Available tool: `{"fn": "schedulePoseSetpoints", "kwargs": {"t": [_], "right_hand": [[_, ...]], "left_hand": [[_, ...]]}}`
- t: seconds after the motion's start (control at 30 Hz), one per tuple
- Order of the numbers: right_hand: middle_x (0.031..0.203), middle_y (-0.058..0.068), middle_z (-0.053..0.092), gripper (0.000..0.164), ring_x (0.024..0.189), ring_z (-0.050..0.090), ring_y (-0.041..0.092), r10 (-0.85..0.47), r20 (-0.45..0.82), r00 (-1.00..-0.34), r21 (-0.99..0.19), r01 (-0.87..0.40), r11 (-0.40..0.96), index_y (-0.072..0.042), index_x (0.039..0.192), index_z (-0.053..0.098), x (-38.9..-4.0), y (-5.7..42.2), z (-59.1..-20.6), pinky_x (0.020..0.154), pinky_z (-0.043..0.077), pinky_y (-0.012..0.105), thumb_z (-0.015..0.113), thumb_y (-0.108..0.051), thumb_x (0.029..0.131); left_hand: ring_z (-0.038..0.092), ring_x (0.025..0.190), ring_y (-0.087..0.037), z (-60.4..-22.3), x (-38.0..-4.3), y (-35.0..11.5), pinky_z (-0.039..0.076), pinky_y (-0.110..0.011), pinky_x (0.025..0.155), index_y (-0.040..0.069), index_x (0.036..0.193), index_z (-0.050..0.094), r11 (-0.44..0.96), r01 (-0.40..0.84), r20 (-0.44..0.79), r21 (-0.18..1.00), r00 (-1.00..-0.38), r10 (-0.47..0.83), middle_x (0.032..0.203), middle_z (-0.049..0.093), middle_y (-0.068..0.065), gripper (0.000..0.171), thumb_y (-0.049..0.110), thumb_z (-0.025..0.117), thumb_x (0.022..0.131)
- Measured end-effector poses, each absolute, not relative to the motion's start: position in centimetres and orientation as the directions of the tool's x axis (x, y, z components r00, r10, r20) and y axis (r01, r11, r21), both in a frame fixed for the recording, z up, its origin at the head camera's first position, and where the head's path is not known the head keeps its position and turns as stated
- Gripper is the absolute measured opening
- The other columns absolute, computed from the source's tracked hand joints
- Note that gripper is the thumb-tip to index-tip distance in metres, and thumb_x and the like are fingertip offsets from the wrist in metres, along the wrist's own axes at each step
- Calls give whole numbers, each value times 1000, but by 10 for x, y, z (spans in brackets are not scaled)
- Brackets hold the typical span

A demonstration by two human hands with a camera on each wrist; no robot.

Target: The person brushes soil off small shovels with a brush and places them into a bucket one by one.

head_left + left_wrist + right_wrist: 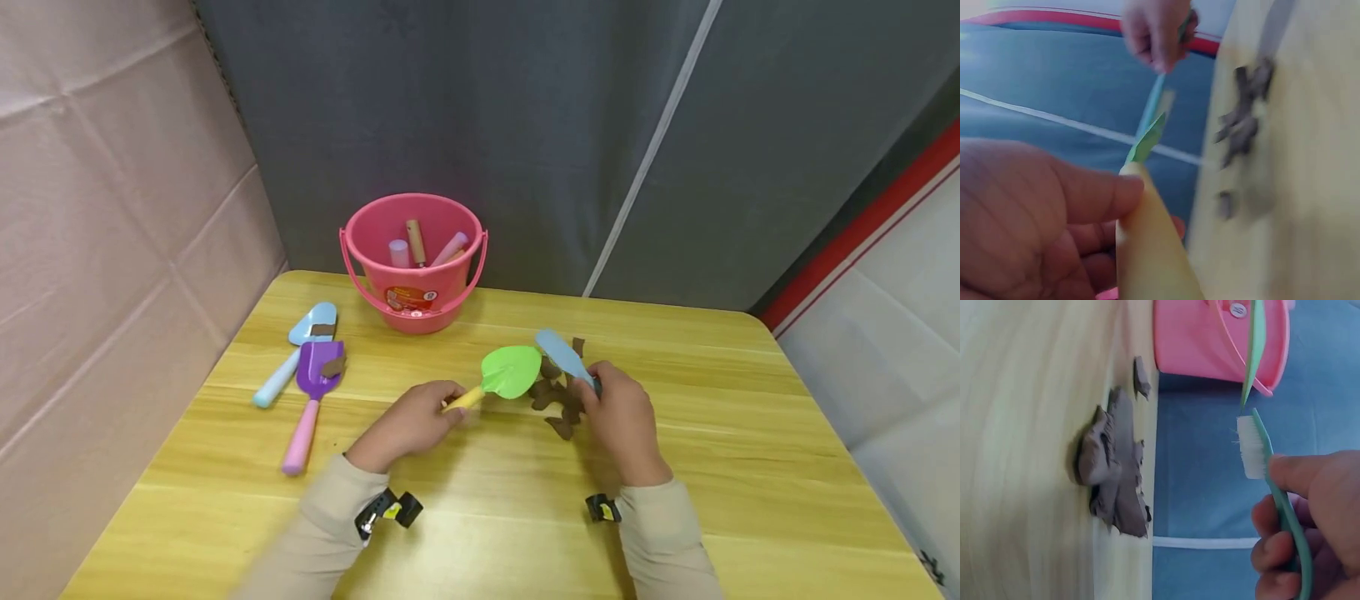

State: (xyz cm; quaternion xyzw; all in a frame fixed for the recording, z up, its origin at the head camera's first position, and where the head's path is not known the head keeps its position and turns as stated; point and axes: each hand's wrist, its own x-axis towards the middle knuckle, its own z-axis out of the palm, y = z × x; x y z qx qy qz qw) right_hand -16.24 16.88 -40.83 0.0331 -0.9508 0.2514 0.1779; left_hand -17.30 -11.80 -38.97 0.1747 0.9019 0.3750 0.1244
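My left hand grips the yellow handle of a small toy shovel with a green leaf-shaped blade. In my right hand is a blue-green brush with white bristles, its bristle side turned toward the table in the right wrist view. The brush's tip comes close to the green blade's edge. Several brown clay-like pieces lie in a loose heap on the table below the two tools, and one small piece sits a little apart.
A pink bucket holding several handled tools stands at the back of the wooden table. On the left lie a blue shovel and a purple shovel, each with a brown piece on its blade. A dark panel rises behind.
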Motion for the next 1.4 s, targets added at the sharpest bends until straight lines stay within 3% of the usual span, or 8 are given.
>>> {"fn": "schedulePoseSetpoints", "kwargs": {"t": [0.17,0.3,0.43,0.63,0.8,1.03,1.2,1.4], "right_hand": [[78,9,64,20,58,52,20,44,384,-922,-491,-164,855,1,104,65,-161,172,-407,52,41,34,70,-17,94],[80,9,64,19,61,52,20,40,372,-927,-510,-168,843,-1,103,65,-160,169,-407,54,42,34,70,-17,94],[82,9,64,19,63,52,22,43,364,-930,-525,-167,835,-2,102,65,-159,165,-404,55,42,34,70,-18,94],[82,9,62,18,61,50,20,28,379,-925,-535,-194,822,-2,102,65,-154,160,-397,53,40,32,70,-17,94],[81,7,61,17,58,49,16,11,384,-923,-557,-222,800,-2,100,65,-151,157,-391,49,39,29,70,-17,94],[84,7,61,16,60,48,16,5,371,-929,-582,-228,781,-4,100,65,-149,155,-385,51,40,28,70,-17,94],[86,7,61,17,62,49,16,-6,338,-941,-587,-215,781,-4,100,65,-148,155,-387,53,41,29,70,-20,95],[84,6,60,17,60,47,15,-16,350,-937,-565,-224,794,-4,100,65,-148,156,-389,53,40,30,70,-19,94]], "left_hand": [[51,70,-17,-338,-190,-150,45,-35,68,10,115,65,680,351,-71,644,-858,509,83,58,-1,18,20,59,100],[55,78,-20,-292,-205,-170,48,-39,74,11,113,71,667,427,23,610,-851,524,93,65,-2,20,20,64,97],[56,96,-25,-252,-221,-180,50,-41,80,9,114,73,678,419,164,604,-898,408,110,67,-6,22,17,67,95],[56,85,-25,-216,-249,-186,50,-31,67,10,115,65,665,341,293,665,-937,188,108,66,-7,26,29,58,100],[60,88,-21,-216,-274,-195,52,-25,75,10,128,59,654,319,355,686,-931,81,114,65,-10,33,29,54,101],[62,103,-25,-238,-299,-213,53,-40,91,5,141,44,728,271,376,629,-927,21,125,61,-17,46,22,56,100],[57,106,-33,-252,-311,-220,51,-46,94,1,140,49,769,269,361,580,-931,53,124,54,-21,47,15,61,96],[53,100,-33,-264,-315,-224,52,-45,88,1,136,56,791,283,334,542,-937,107,121,51,-21,45,8,58,92]]}}
